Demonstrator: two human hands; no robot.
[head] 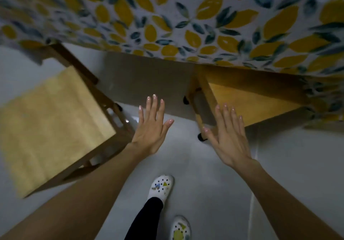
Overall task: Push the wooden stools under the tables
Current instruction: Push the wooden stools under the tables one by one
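Head view showed both hands flat and empty above the grey floor (214, 174), fingers spread and released. Just beyond the right hand (228, 139), its fingers (226, 114) overlapping the near edge, a square light wooden stool (260, 102) sat partly under the worktop with the lemon-and-leaf patterned cloth (186, 16). Left of the left hand (149, 130), a second square wooden stool (54, 124) stood mostly outside the worktop.

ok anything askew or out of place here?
Yes: the left stool stands almost wholly clear of the table and is turned at an angle to its edge. The right stool is partly tucked under the cloth. Both hands are open, holding nothing. No spills or damage visible.
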